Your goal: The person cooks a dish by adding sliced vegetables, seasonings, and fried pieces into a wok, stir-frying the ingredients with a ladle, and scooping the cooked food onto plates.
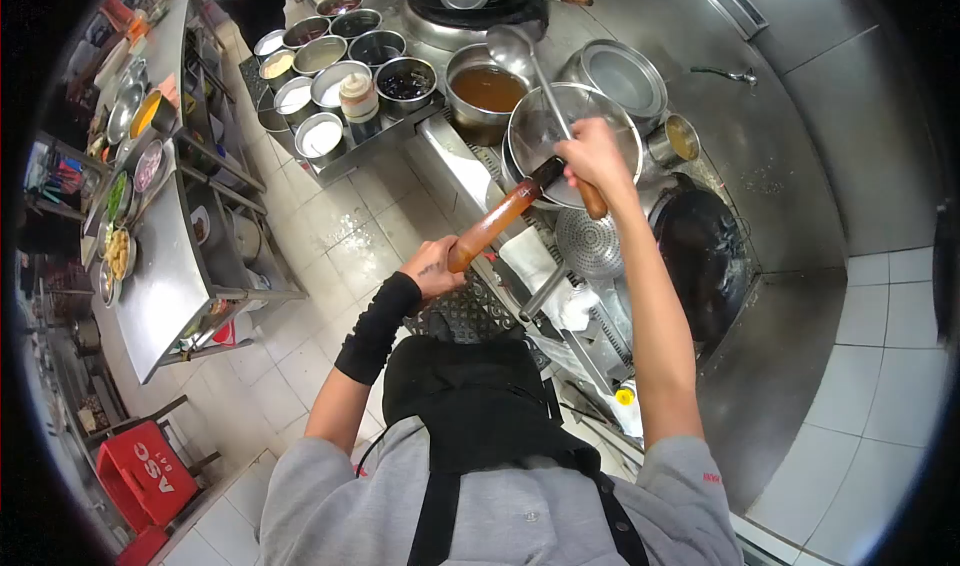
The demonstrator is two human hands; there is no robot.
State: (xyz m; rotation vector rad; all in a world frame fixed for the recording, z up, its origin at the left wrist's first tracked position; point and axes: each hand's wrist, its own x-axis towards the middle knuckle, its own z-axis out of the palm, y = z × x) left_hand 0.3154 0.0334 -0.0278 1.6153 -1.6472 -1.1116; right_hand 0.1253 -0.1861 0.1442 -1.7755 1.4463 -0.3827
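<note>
My left hand (433, 270) is closed around the thick wooden handle of a round steel wok (535, 131). In my right hand (595, 156) is a long ladle (512, 52), gripped near its wooden handle end. The ladle's shaft crosses above the wok, and its bowl is over the edge of a pot of brown liquid (488, 88). Below the wok, a perforated skimmer (588, 243) rests with its metal handle pointing toward me. A white cloth (535, 261) lies beside it. What is inside the wok is hard to make out.
Several seasoning containers (320, 136) and a squeeze bottle (357, 96) stand on a stand at upper left. A dark wok (700, 266) sits at right, near a lidded pot (622, 78) and a tap (735, 74). A steel table (165, 296) with food bowls runs along the left.
</note>
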